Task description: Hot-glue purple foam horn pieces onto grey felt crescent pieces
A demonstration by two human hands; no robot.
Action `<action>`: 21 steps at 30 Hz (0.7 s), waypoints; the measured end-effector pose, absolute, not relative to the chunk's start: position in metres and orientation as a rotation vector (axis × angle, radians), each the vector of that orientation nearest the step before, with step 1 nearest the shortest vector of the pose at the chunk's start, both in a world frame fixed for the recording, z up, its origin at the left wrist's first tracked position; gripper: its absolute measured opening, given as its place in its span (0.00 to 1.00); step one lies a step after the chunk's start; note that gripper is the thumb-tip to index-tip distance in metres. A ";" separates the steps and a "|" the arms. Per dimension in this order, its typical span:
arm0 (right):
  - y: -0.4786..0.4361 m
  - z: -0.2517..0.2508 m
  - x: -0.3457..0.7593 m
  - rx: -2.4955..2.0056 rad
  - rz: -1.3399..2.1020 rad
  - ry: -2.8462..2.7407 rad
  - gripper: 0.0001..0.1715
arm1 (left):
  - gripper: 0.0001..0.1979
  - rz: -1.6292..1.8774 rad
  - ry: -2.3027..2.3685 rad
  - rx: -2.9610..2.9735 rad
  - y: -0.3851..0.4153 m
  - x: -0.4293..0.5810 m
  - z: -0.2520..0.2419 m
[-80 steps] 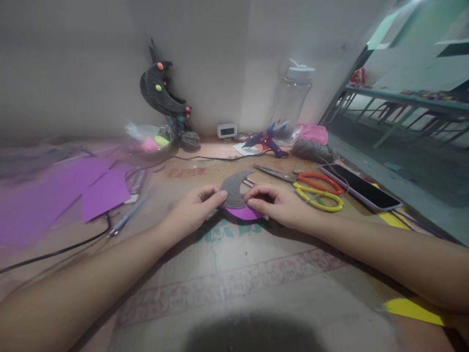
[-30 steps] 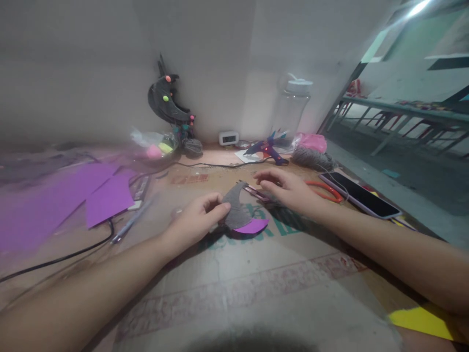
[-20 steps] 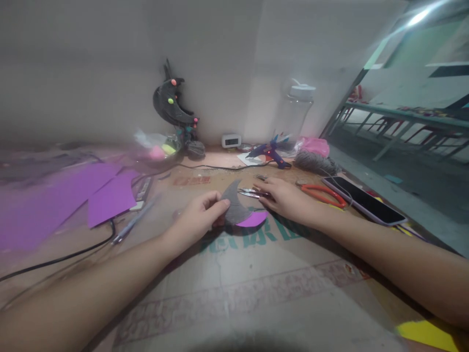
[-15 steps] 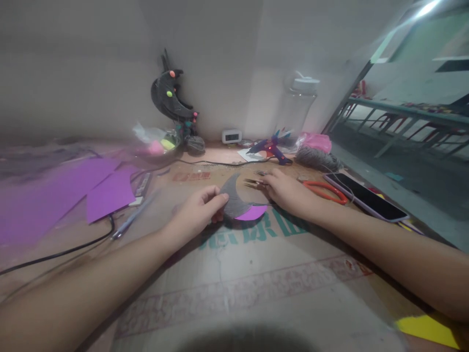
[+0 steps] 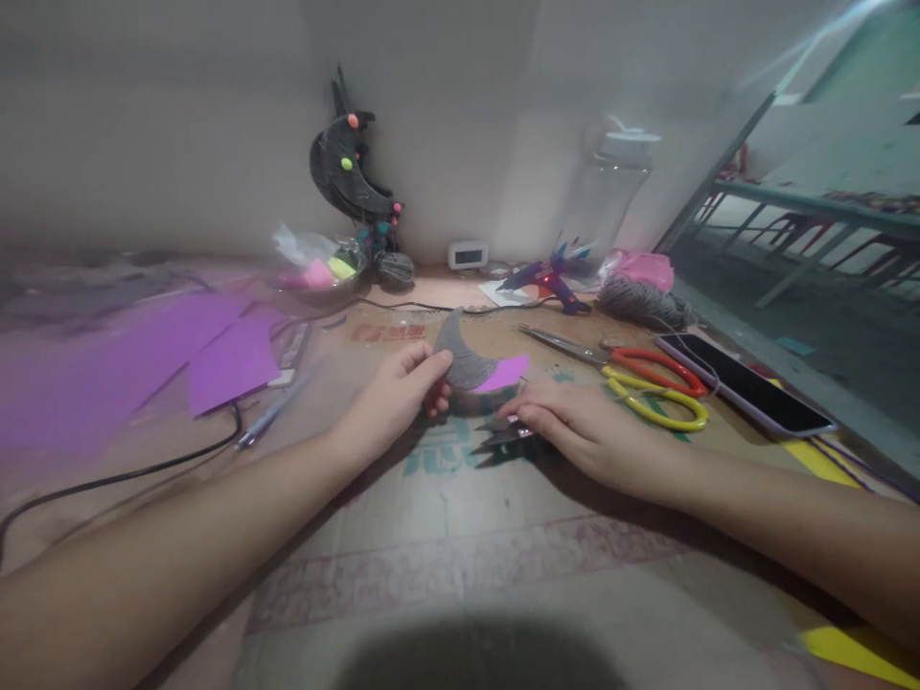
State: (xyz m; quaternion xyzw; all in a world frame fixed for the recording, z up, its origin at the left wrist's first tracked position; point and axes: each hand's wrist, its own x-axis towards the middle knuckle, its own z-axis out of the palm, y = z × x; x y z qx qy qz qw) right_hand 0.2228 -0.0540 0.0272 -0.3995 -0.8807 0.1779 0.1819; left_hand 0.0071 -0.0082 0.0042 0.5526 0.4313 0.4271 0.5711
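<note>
My left hand [image 5: 413, 383] pinches the left side of a grey yarn-wrapped crescent [image 5: 464, 355] just above the table. A piece of purple paper [image 5: 506, 372] sticks out from the crescent's right end. To the right and slightly nearer, my right hand [image 5: 575, 428] has its fingers pressed together around something small and hard to make out, with shiny bits at the fingertips. Dark pointed shapes, perhaps partly shadow, lie beside those fingertips. Scissors with red-orange handles [image 5: 657, 368] and a yellow-handled tool [image 5: 665, 402] lie beyond my right hand.
Purple sheets [image 5: 234, 359], a pen [image 5: 269, 417] and a black cable [image 5: 144, 470] lie left. At the back are a decorated dark crescent [image 5: 345, 172], a small clock [image 5: 468, 254], a glue gun [image 5: 550, 280] and grey yarn [image 5: 643, 302]. A phone [image 5: 747, 383] lies right.
My right hand has moved nearer to me, away from the scissors' tips, uncovering the scissors and yellow handle. The crescent is tilted differently in my left hand. The view has shifted slightly.
</note>
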 end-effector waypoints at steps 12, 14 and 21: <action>-0.041 0.025 0.224 -1.245 0.613 -2.405 0.21 | 0.13 1.018 1.013 1.432 -0.012 0.008 0.007; -0.042 0.027 0.222 -1.268 0.640 -2.371 0.21 | 0.13 1.022 0.999 1.452 -0.012 0.008 0.005; -0.039 0.027 0.220 -1.335 0.698 -2.292 0.23 | 0.12 1.008 0.989 1.459 -0.013 0.008 0.004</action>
